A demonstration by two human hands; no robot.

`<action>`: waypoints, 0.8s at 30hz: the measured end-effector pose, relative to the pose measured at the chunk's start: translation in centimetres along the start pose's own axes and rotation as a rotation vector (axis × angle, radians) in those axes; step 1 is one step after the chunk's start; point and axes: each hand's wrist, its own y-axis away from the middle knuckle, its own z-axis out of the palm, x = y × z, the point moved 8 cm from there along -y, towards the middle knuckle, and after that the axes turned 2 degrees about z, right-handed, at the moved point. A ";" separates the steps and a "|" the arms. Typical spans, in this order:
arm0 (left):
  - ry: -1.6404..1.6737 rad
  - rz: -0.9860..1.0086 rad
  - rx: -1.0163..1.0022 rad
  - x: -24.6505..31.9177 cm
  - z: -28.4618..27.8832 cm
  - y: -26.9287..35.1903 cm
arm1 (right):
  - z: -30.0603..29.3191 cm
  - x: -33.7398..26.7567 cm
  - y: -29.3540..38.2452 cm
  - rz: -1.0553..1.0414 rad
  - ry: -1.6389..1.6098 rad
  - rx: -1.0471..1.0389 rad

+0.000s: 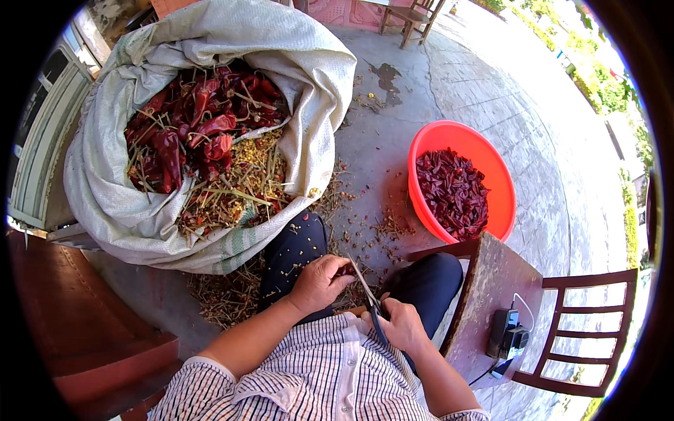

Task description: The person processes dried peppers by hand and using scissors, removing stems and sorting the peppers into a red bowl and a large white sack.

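Over my lap, my left hand (318, 284) pinches a dark red dried chilli piece (345, 269), mostly hidden by the fingers. My right hand (404, 325) grips the dark handles of a pair of scissors (367, 287). The metal blades point up and left, right beside the chilli. Ahead on the left stands a woven plastic sack (318, 89) with its rim rolled down. Inside lie whole dried red chillies (210, 118), with stems and yellow seeds (231, 205) at the near side. A red plastic basin (500, 179) at the right holds cut chilli pieces (453, 192).
Stems and seeds (226, 294) litter the concrete floor around my legs. At my right is a wooden chair (495, 284) with black electronic devices (508, 334) and a cable on its seat. Brown wooden furniture (95, 316) stands at the left. Another chair (413, 18) is farther off.
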 end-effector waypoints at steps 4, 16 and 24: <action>0.121 0.005 -0.030 -1.5 0.6 0.1 | -0.7 -0.9 0.4 -0.093 0.075 0.079; 0.778 -0.276 -0.225 -3.3 1.5 0.2 | -1.2 -2.9 0.2 -0.213 0.243 0.162; 0.819 -0.284 -0.236 -3.3 1.8 0.3 | -2.2 -2.8 0.3 -0.225 0.213 0.145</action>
